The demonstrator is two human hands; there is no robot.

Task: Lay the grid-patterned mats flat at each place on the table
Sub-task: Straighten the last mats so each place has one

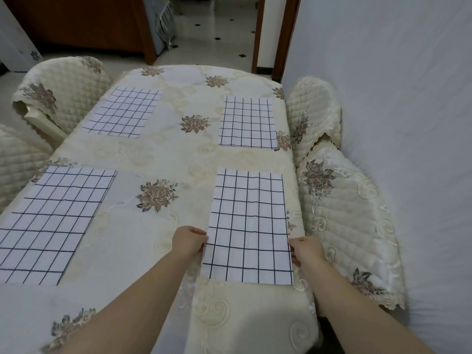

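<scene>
Several white mats with a dark grid lie flat on the table (168,154), which wears a cream floral cloth. The near right mat (247,226) lies by the table's right edge. My left hand (189,240) pinches its left edge and my right hand (305,247) pinches its right edge, both near its lower part. The near left mat (56,221) lies flat, as do the far left mat (124,112) and the far right mat (247,122). No hand touches those three.
Chairs with quilted cream covers stand round the table: one at the right (342,215), one further back right (314,111), one at the far left (61,85). A white wall (408,123) runs close along the right. A doorway (229,29) opens beyond the table.
</scene>
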